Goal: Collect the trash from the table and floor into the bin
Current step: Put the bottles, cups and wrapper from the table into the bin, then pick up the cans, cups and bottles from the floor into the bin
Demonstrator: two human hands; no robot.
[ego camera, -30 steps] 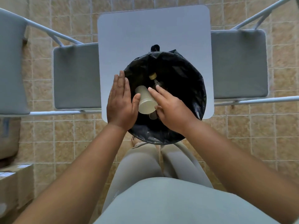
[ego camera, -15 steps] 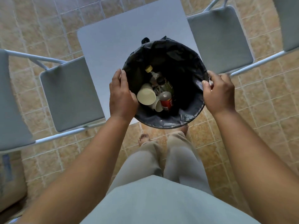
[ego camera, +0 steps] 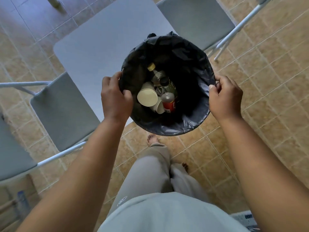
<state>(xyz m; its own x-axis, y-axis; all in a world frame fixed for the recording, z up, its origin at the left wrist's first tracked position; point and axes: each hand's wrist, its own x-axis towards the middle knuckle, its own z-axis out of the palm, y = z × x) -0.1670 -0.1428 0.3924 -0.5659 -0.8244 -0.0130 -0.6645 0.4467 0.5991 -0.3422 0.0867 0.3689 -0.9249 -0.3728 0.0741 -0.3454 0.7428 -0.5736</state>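
The bin (ego camera: 167, 124), already filled, is gripped at 9 and 3 o'clock by the left hand (ego camera: 115, 97) and right hand (ego camera: 224, 99), so a level carry from the worktop (ego camera: 93, 52) seems needed next.

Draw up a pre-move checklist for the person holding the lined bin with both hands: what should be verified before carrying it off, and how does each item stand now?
1. Left hand gripping the bin rim: ok.
2. Right hand gripping the opposite rim: ok.
3. Black liner folded over the rim all round: ok where visible; under the hands cannot tell.
4. Trash sits well below the rim, paper cup, red-labelled bottle, yellow-capped bottle: ok.
5. Table free of trash: ok on the visible part.
6. Floor free of trash: cannot tell, much is out of view.
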